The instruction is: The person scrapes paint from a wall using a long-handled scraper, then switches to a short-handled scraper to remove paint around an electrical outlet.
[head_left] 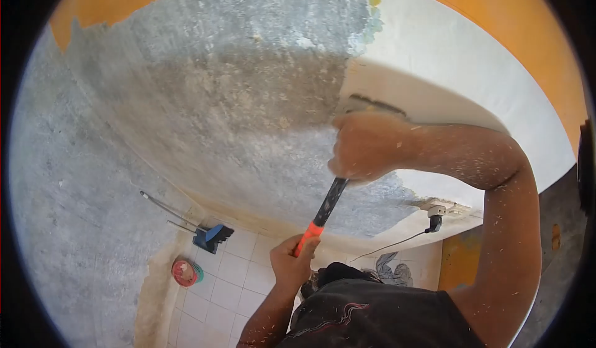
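A long-handled scraper [329, 201] with a black shaft and an orange grip slants up across the wall. My right hand [371, 146] is wrapped around its upper part, just below the head, and is slightly blurred. Lower down, my left hand [293, 260] is closed around the orange end. The dark blade [377, 104] shows just beyond my right hand, at the white coating [428, 93] near its ragged border with the bare grey wall [248, 93]; whether it touches cannot be made out. Pale flakes cling to my right arm.
Orange paint [130, 3] borders the wall at the top. A plug in a wall socket [436, 212] has a trailing cable. On the white tiled floor [226, 292] are a blue dustpan and brush [211, 237], a red and green basket [186, 272] and a crumpled grey cloth [394, 270].
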`<move>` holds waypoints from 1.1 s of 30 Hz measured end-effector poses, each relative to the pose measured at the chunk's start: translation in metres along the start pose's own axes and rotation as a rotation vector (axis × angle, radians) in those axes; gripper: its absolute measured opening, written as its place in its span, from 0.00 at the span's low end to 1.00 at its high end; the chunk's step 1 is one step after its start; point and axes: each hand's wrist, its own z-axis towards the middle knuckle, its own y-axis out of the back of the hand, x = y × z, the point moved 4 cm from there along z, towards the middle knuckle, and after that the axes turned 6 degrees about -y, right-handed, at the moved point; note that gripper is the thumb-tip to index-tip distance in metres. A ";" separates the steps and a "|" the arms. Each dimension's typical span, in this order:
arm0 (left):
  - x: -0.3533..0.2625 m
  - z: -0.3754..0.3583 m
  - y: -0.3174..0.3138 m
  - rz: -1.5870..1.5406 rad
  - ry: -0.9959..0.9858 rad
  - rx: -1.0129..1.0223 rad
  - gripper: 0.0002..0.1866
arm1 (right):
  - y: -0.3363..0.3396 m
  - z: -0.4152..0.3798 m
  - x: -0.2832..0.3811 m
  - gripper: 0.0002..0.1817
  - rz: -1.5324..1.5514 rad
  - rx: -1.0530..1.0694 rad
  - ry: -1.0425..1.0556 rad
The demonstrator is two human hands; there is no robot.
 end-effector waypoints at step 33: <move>0.046 -0.028 -0.044 -0.292 0.086 0.157 0.11 | -0.013 0.010 0.020 0.12 0.121 0.161 0.201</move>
